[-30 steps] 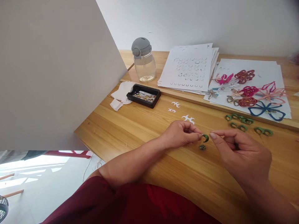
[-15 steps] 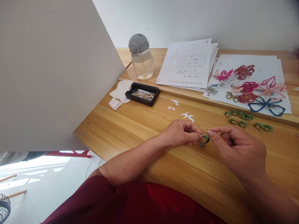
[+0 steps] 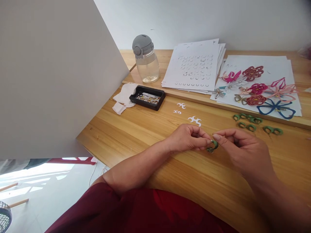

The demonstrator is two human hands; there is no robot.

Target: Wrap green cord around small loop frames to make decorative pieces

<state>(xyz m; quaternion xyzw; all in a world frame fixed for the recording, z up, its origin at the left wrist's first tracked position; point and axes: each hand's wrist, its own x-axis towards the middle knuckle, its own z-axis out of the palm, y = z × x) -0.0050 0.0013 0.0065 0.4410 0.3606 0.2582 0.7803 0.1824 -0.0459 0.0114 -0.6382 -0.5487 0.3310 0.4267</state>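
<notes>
bottle (image 3: 147, 68) behind tray (image 3: 143, 104), flowers (image 3: 259, 88) on paper (image 3: 277, 69)

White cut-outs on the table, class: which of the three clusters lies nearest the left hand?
The largest cluster, just beyond the left hand; the smallest cluster and the middle-sized cluster both lie farther away, nearer the black tray.

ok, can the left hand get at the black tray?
Probably yes: nothing visible stands between the left hand and the open-topped black tray, though the hand holds a green piece.
</notes>
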